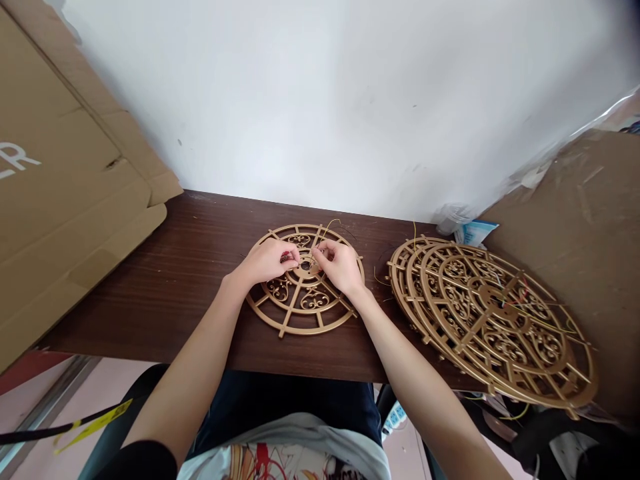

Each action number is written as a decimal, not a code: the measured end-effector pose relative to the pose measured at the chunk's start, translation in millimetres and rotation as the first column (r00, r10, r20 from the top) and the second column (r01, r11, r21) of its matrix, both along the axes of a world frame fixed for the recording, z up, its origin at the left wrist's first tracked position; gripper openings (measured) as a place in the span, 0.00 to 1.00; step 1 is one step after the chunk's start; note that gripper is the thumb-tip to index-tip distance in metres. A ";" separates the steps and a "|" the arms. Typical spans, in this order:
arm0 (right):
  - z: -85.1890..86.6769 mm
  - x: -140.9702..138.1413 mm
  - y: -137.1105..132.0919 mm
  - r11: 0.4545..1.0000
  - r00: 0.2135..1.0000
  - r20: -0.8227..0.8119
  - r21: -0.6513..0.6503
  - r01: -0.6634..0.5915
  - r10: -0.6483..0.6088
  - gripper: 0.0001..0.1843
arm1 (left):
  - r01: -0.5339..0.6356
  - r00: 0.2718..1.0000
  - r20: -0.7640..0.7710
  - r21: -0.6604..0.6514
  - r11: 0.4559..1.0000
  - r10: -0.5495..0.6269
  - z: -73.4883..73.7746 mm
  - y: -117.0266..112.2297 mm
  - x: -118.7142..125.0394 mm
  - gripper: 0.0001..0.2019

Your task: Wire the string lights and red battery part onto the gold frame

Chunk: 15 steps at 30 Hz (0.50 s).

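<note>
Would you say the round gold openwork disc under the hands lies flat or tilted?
Flat: the round gold openwork disc rests fully on the dark wooden table.

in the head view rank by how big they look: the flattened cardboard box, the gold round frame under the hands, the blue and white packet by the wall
1. Flattened brown cardboard box, though it lies nearer the camera.
2. Gold round openwork frame under the left hand and right hand.
3. Blue and white packet, partly hidden.
</note>
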State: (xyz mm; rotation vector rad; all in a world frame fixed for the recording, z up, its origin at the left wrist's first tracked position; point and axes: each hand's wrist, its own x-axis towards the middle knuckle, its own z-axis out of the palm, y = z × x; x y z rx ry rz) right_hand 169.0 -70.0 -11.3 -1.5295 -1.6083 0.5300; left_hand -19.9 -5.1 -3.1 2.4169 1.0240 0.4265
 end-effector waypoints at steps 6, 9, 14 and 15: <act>-1.3 0.0 0.4 1.000 1.000 -0.008 -0.001 -0.015 0.015 0.11 | -0.003 1.000 0.005 0.004 1.000 0.003 1.4 -0.9 1.3 0.08; -1.5 -0.1 -0.3 1.000 1.000 -0.008 -0.008 -0.013 0.013 0.11 | -0.004 1.000 0.005 0.031 1.000 0.004 4.4 -2.9 1.8 0.08; -2.7 -0.4 0.2 0.999 0.999 -0.011 -0.013 -0.031 0.031 0.11 | 0.005 0.999 0.039 0.106 0.994 -0.009 3.3 -4.2 4.3 0.08; -3.0 -0.4 0.5 0.999 0.999 -0.012 -0.011 -0.034 0.034 0.11 | 0.013 0.998 0.060 0.113 0.993 -0.020 2.6 -4.2 5.3 0.08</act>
